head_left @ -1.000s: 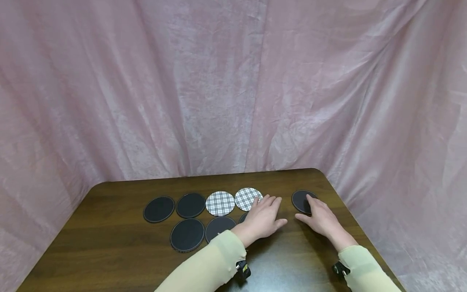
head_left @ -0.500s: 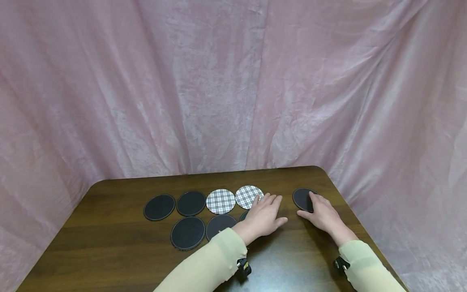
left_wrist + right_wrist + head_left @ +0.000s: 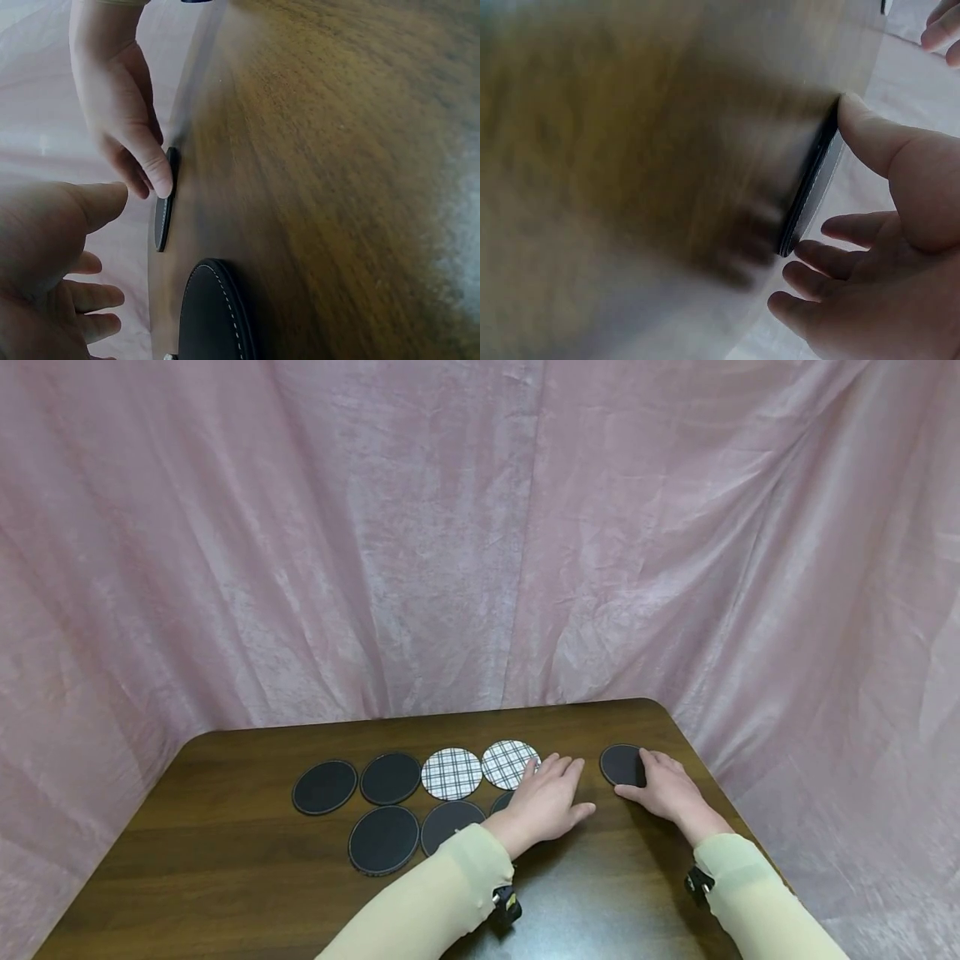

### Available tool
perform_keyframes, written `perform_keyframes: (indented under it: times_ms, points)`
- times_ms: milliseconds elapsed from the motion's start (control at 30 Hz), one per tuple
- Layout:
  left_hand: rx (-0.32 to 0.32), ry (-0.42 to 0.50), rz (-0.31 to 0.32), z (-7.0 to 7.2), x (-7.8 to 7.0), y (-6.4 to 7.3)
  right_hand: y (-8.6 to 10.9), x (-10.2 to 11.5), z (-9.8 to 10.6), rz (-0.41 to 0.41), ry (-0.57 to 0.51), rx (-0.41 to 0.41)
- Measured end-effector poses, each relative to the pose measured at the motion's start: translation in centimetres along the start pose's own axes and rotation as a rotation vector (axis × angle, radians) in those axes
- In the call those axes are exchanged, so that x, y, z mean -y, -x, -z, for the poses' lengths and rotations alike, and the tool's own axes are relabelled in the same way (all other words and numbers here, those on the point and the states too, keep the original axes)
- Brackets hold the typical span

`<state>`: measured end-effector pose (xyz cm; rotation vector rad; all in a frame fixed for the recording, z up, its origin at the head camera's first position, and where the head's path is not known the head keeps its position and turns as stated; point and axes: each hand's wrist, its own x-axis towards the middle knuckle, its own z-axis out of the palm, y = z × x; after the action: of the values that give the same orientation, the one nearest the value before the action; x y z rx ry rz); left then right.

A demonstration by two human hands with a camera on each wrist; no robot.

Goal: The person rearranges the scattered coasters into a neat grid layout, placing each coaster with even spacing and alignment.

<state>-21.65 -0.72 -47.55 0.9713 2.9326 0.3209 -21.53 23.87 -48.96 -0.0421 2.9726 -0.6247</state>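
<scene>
In the head view my right hand (image 3: 667,789) is at the right edge of a round black coaster (image 3: 621,764) on the far right of the table. My right wrist view shows the thumb at one end of this coaster's stitched rim (image 3: 810,180) and fingertips at the other, gripping it between them. My left hand (image 3: 543,802), fingers extended and holding nothing, hovers low over the table. It partly covers a plaid coaster (image 3: 508,763) and a black coaster (image 3: 500,803). In the left wrist view a black stitched coaster (image 3: 210,315) lies below that hand.
Left of my left hand, another plaid coaster (image 3: 452,774) and several black coasters (image 3: 384,839) lie flat in two rows on the wooden table (image 3: 225,885). A pink curtain (image 3: 420,543) hangs behind the table and along its sides.
My right hand's fingertips have drawn back from over the coaster to its right rim, and its thumb has come to the near rim. My left hand stays almost in place.
</scene>
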Motion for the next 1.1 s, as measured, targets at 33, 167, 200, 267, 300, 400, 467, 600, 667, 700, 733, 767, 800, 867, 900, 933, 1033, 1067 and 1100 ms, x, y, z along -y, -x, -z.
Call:
perform_keyframes:
  times_ms: [33,167,200,267,300,400,467,600,667,700,733,767,800,867,900,933,1033,1067,1100]
  points:
    - [0.000,-0.002,0.000,0.0,0.0,-0.1,-0.2,-0.1,0.1,-0.003,0.002,0.006]
    - [0.000,-0.006,0.008,-0.1,0.1,-0.2,-0.6,-0.3,0.3,-0.010,0.000,0.028]
    - [0.002,-0.006,0.008,-0.1,0.1,-0.2,-0.6,-0.3,0.4,-0.012,-0.002,0.032]
    - [0.004,-0.005,0.009,-0.2,0.1,-0.2,-0.7,-0.4,0.4,-0.015,-0.003,0.036]
    - [0.006,-0.005,0.007,-0.3,0.2,-0.2,-0.7,-0.5,0.4,-0.015,-0.002,0.036]
    - [0.006,-0.001,0.002,-0.4,0.2,-0.3,-0.5,-0.6,0.3,-0.012,-0.004,0.031]
    - [0.006,-0.002,0.002,-0.4,0.2,-0.3,-0.4,-0.6,0.3,0.008,0.000,0.022]
    - [0.010,-0.004,0.002,-0.4,0.2,-0.3,-0.4,-0.6,0.3,0.045,-0.005,0.012]
    - [0.013,-0.002,-0.002,-0.3,0.1,-0.4,-0.4,-0.6,0.4,0.059,-0.007,0.009]
    - [0.015,-0.002,-0.004,-0.3,0.1,-0.4,-0.3,-0.6,0.5,0.062,-0.013,0.008]
    - [0.018,-0.005,-0.004,-0.3,0.1,-0.4,-0.3,-0.7,0.5,0.066,-0.019,0.010]
    - [0.019,-0.008,-0.004,-0.2,0.1,-0.5,-0.2,-0.7,0.4,0.072,-0.026,0.013]
    - [0.020,-0.014,-0.003,-0.2,0.2,-0.6,-0.1,-0.7,0.4,0.078,-0.032,0.018]
    - [0.024,-0.026,-0.002,-0.1,0.4,-0.8,0.1,-0.8,0.2,0.090,-0.046,0.034]
    - [0.029,-0.028,-0.001,0.0,0.5,-0.9,0.3,-0.7,0.2,0.096,-0.055,0.042]
    - [0.035,-0.028,-0.004,0.1,0.6,-1.1,0.5,-0.6,0.1,0.101,-0.058,0.052]
    - [0.059,-0.026,-0.018,0.3,0.8,-1.5,1.1,-0.2,0.1,0.109,-0.069,0.077]
    - [0.069,-0.021,-0.022,0.3,0.7,-1.6,1.3,-0.1,0.1,0.114,-0.071,0.080]
    - [0.075,-0.020,-0.029,0.3,0.7,-1.7,1.5,0.0,0.2,0.115,-0.077,0.084]
